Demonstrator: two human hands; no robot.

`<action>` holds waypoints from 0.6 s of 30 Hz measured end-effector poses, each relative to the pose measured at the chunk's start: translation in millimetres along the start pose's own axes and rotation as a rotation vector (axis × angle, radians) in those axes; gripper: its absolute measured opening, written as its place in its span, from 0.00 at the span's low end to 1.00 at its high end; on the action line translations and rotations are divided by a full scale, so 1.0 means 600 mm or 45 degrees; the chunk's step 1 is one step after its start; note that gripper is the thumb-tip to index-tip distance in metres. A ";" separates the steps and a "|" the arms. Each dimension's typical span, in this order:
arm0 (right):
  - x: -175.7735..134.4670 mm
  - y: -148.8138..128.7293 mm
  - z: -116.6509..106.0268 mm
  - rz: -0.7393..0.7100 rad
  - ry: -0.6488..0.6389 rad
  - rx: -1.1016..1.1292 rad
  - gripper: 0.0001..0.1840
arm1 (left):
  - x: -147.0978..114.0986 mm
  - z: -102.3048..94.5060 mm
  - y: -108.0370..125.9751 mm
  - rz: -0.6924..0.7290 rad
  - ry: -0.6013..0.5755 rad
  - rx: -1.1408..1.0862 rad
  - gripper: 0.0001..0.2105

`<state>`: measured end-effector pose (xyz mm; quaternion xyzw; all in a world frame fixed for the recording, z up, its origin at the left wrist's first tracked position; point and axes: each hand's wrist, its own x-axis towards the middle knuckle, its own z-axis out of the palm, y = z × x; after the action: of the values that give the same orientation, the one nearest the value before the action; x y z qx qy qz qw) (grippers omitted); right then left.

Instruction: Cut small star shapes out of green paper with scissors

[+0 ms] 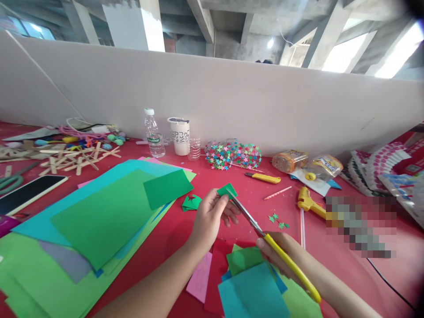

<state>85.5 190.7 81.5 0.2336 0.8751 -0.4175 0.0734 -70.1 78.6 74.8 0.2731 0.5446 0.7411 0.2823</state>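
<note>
In the middle of the head view my left hand point(213, 210) pinches a small piece of green paper point(226, 190) between thumb and fingers. My right hand point(278, 247) grips a pair of scissors point(288, 260) with long yellow handles. The blades reach up and left, their tips touching the green piece by my left thumb. Just left of my left hand lie small green paper scraps point(191, 202). Below my hands is a pile of paper pieces, with a teal square point(253, 291) on top. Several tiny green stars point(277, 221) lie right of the scissors.
Large green and blue sheets point(109, 216) cover the left side of the red table. Along the wall stand a water bottle point(154, 134), a white cup point(180, 137) and star-filled containers point(220, 154). A yellow cutter point(263, 177) and a glue gun point(309, 202) lie on the right.
</note>
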 end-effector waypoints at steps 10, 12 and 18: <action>-0.004 -0.006 -0.002 -0.012 -0.015 -0.005 0.24 | -0.001 0.000 0.002 -0.017 -0.004 0.005 0.12; -0.002 -0.004 -0.001 -0.031 -0.014 -0.005 0.24 | 0.000 0.000 0.002 -0.024 0.004 0.003 0.11; 0.000 0.011 0.007 -0.038 0.048 0.029 0.24 | -0.001 0.002 0.003 -0.020 0.028 0.004 0.11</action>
<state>88.2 191.1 73.9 0.2293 0.8749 -0.4239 0.0479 -68.9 78.5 76.6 0.2610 0.5509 0.7410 0.2818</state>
